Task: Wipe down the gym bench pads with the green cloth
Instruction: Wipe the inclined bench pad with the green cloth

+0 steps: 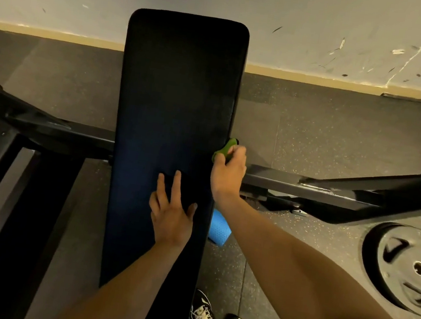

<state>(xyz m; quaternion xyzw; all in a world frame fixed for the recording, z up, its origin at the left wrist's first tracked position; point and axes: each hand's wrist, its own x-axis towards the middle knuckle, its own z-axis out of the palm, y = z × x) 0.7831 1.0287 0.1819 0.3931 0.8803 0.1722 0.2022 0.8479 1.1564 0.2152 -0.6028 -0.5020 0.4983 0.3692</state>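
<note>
Gripping the bunched green cloth (224, 149) in the curled right hand (229, 171), pressed to the right edge of the black bench pad (178, 92) about midway along. Resting the left hand (172, 214) flat on the pad top, fingers straight and spread, holding nothing.

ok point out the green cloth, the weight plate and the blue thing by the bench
green cloth (227, 146), head view, its bunched upper fold
weight plate (402, 270), head view, face beside the hub
blue thing (219, 226), head view, its textured side
</note>
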